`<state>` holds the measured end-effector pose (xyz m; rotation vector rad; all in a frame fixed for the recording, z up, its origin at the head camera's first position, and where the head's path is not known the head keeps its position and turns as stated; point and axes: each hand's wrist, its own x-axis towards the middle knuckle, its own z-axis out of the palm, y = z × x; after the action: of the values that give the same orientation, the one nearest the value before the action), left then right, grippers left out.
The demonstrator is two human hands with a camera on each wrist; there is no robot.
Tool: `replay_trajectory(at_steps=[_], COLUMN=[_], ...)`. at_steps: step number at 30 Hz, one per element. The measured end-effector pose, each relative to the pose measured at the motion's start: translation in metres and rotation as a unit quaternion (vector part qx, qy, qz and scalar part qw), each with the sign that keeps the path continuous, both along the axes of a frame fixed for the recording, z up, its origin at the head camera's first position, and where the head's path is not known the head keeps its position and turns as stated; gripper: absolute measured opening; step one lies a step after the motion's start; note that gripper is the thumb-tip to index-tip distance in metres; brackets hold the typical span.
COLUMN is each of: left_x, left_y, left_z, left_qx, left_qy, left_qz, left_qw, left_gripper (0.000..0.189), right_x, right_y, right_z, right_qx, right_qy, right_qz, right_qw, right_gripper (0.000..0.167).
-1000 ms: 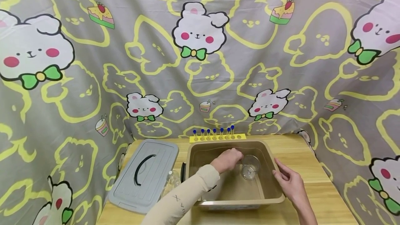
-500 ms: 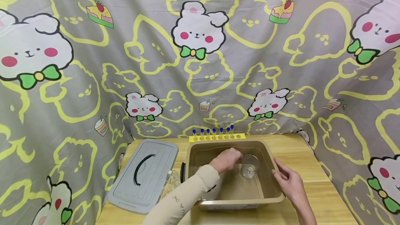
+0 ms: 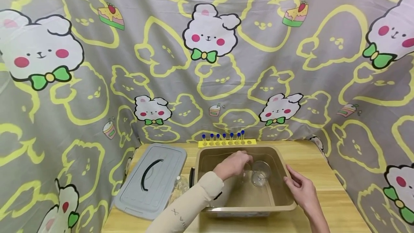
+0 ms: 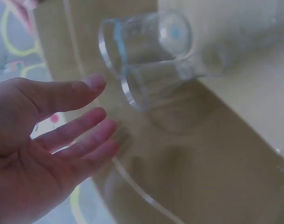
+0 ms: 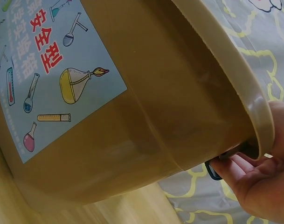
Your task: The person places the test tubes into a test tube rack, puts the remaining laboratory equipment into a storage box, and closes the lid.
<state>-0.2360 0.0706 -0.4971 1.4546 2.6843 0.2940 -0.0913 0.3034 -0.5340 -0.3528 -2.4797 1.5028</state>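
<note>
My left hand reaches down into a brown plastic bin. In the left wrist view, the left hand has its thumb and fingers spread apart, with nothing between them. Just beyond its fingertips, a glass beaker and a second clear glass vessel stand side by side, their rims towards the hand. The head view shows the beaker near the bin's right wall. My right hand grips the bin's right rim, its fingers curled under the edge beside a black handle part.
A grey lid with a black handle lies left of the bin. Between them is a clear bag or bottle, partly behind the sleeve. Behind the bin, a yellow rack holds several blue-capped tubes. A patterned curtain surrounds the table.
My left hand has lifted slightly, and the second glass vessel now shows beside the beaker below it. The right hand has stayed on the rim. The head view has shifted a little.
</note>
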Motion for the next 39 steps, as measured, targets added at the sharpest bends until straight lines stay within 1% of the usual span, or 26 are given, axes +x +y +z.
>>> replay_trajectory(at_steps=[4,7,10,12,14,17,20,22,27,32,35,37,39], left_x=[0.0,0.0,0.0,0.001,0.001,0.002,0.003,0.004,0.006,0.009,0.012,0.015,0.017], left_y=[-0.007,-0.015,-0.025,-0.032,-0.04,-0.051,-0.067,-0.08,-0.114,-0.152,-0.171,-0.181,-0.19], left_z=[0.014,0.029,0.044,0.053,0.059,0.065,0.067,0.068,0.068,0.058,0.051,0.045,0.039], left_qx=[0.005,0.009,0.029,0.048,0.064,0.088,0.115,0.134,0.188,0.228,0.247,0.255,0.254], left_qy=[-0.007,-0.021,-0.043,-0.051,-0.05,-0.038,-0.033,-0.034,-0.04,-0.043,-0.053,-0.06,-0.063], left_qz=[0.014,0.028,0.045,0.055,0.06,0.067,0.084,0.101,0.14,0.185,0.209,0.221,0.232], left_qw=[0.9999,0.9993,0.9976,0.9961,0.9949,0.9931,0.9892,0.9851,0.9714,0.955,0.9446,0.9395,0.9367], left_gripper=[0.029,0.036,0.039,0.039,0.038,0.037,0.035,0.034,0.033,0.029,0.029,0.029,0.029], right_x=[0.003,0.004,0.003,0.003,0.003,0.003,0.003,0.002,0.002,0.003,0.002,0.002,0.001], right_y=[0.001,0.002,0.004,0.005,0.007,0.008,0.008,0.007,0.003,0.001,0.0,-0.001,-0.002], right_z=[0.0,0.001,0.001,0.001,0.001,0.001,0.001,0.0,-0.001,0.0,0.001,0.001,0.001], right_qx=[0.0,0.004,0.011,0.015,0.02,0.021,0.02,0.019,0.016,0.012,0.012,0.012,0.01], right_qy=[-0.011,-0.016,-0.017,-0.017,-0.018,-0.017,-0.013,-0.011,-0.01,-0.008,-0.007,-0.005,-0.002], right_qz=[0.0,-0.002,-0.003,-0.004,-0.006,-0.007,-0.003,0.0,-0.001,0.0,0.001,0.001,0.002], right_qw=[0.9999,0.9999,0.9998,0.9997,0.9996,0.9996,0.9997,0.9998,0.9998,0.9999,0.9999,0.9999,0.9999], right_gripper=[0.05,0.051,0.051,0.051,0.051,0.052,0.052,0.052,0.052,0.052,0.052,0.052,0.051])
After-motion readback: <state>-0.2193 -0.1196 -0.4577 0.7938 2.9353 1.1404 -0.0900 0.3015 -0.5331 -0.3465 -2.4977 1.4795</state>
